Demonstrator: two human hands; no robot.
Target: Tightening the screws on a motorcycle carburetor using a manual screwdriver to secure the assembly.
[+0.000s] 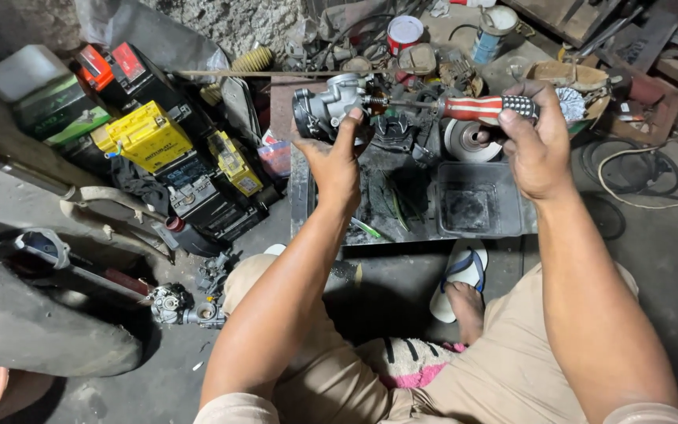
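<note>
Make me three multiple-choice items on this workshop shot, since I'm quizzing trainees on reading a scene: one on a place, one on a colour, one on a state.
1. Where does the yellow battery lie?
A. On the floor, left of the left hand
B. In the dark tray
C. On the person's lap

2. What colours are on the screwdriver handle?
A. Plain green
B. Red and white stripes with a dark patch
C. Solid yellow

3. How is the carburetor kept?
A. Lying on the floor
B. Held up in the left hand
C. Resting in the dark tray

Answers:
1 A: it sits among other batteries on the left floor.
2 B: stripes show beside the right hand gripping it.
3 B: fingers wrap it, above the tray.
</note>
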